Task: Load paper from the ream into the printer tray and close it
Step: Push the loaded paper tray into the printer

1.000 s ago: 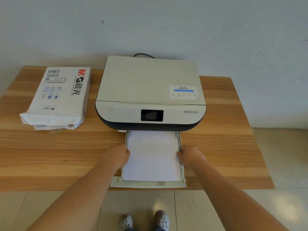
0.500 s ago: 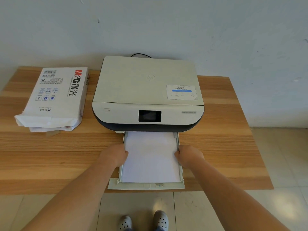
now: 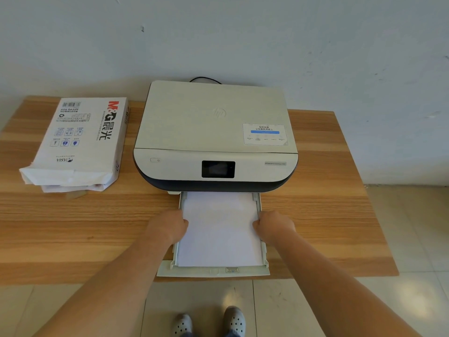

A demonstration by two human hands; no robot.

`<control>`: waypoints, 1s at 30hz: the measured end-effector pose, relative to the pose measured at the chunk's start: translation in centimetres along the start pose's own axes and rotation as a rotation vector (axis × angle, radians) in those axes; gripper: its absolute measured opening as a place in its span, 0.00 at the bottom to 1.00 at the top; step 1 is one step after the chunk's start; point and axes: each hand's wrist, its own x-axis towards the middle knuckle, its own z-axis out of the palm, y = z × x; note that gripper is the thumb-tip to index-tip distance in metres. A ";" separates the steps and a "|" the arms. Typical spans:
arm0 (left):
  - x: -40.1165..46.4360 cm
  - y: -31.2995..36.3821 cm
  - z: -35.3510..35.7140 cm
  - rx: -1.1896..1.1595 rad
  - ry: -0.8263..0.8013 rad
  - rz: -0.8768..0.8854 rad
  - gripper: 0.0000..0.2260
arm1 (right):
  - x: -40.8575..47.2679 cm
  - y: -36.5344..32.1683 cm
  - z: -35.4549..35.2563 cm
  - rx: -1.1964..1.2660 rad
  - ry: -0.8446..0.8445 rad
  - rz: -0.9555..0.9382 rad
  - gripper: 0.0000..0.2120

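Fingers of both hands curl on tray (image 3: 213, 271) sides; ream (image 3: 80, 142) lies left of printer (image 3: 213, 127).

Fingertips of both hands (image 3: 220, 228) hidden.

Printer (image 3: 216, 132) was seen cream-white w/ dark navy base & black screen (image 3: 218, 169). Paper (image 3: 220, 229) was plain white. Ream (image 3: 80, 142) wrapper was white w/ red-black lettering. Table (image 3: 73, 227) was striped wood-grain brown.

Soft, even daylight fills the view; a faint glare patch sits on the floor tiles (image 3: 413, 310) at lower right. Wide-angle distortion bows the table (image 3: 340, 215) edges. Focus is mildly soft throughout.
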 end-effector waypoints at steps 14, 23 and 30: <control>0.2 -0.1 0.3 -0.035 -0.002 0.003 0.14 | 0.0 -0.3 0.0 0.009 0.005 0.001 0.16; 0.3 -0.1 0.0 -0.060 0.000 0.012 0.13 | 0.2 -0.3 0.0 0.029 0.008 0.013 0.16; 0.6 0.3 0.3 -0.063 -0.009 -0.022 0.14 | 0.3 -0.7 0.0 0.015 0.009 0.030 0.15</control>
